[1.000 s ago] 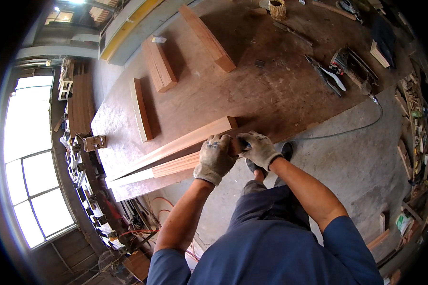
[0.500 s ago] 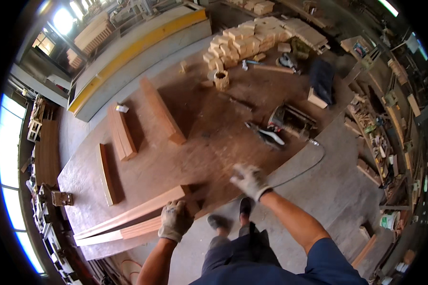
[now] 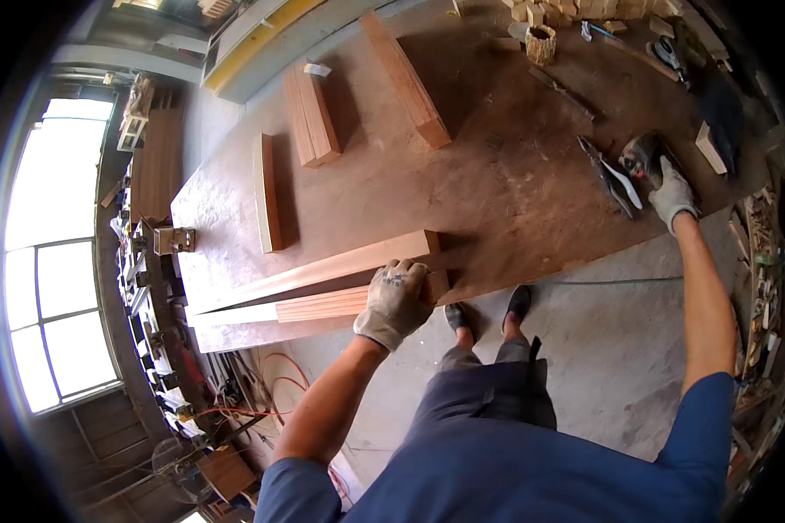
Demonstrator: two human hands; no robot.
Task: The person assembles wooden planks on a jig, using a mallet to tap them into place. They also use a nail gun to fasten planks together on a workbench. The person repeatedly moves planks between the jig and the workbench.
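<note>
My left hand [image 3: 396, 299], in a pale work glove, is closed over the right end of the nearer long wooden board [image 3: 323, 305] at the table's near edge. A second long board [image 3: 349, 260] lies just beyond it; the two meet at a narrow angle toward the left. Far to the right, my gloved right hand [image 3: 673, 193] has its fingers around a dark nail gun [image 3: 641, 159], which the hand partly hides. A plier-like tool [image 3: 610, 179] with a white handle lies just left of it.
Three shorter timber pieces stand farther back: a thin one [image 3: 267, 196], a thick one [image 3: 311, 118] and a long beam [image 3: 406, 83]. A round woven-looking holder [image 3: 541, 45], a hammer [image 3: 628, 50] and stacked wood blocks [image 3: 584, 10] sit at the back. A hose [image 3: 619, 281] crosses the floor.
My right hand has moved right, from above the table's near edge onto the nail gun. My left hand stays on the board's end. The view has shifted and turned.
</note>
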